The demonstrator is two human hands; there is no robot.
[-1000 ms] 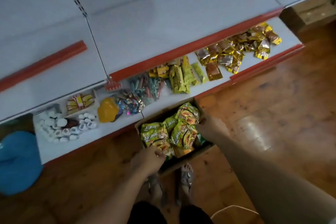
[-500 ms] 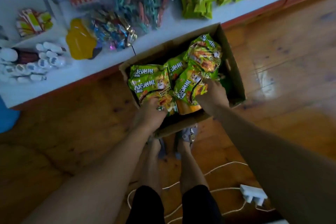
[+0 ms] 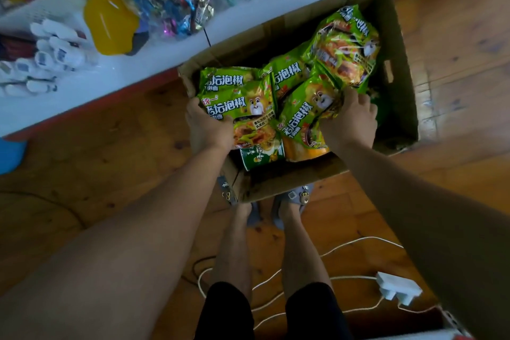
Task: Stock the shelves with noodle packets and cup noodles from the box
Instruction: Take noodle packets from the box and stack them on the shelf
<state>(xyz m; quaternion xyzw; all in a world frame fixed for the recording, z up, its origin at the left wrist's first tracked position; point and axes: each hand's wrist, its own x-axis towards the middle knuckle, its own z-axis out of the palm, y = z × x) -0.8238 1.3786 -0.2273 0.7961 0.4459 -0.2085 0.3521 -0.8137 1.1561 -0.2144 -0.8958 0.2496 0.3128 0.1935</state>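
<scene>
Wooden flooring [image 3: 455, 22] bore the box [image 3: 400, 96]. Left hand [image 3: 208, 127] and right hand [image 3: 349, 121] had spread, curling round noodle packets [image 3: 276, 107] between them; lifting seemed next.

Brown wooden plank floor [image 3: 91, 179]

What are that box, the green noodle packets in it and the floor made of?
Box: matte brown cardboard, with creased flaps and a cut-out handle slot. Noodle packets: probably thin glossy plastic film; wrinkled, catching light. Floor: wooden boards, seemingly varnished; grain, knots and a sheen.
</scene>
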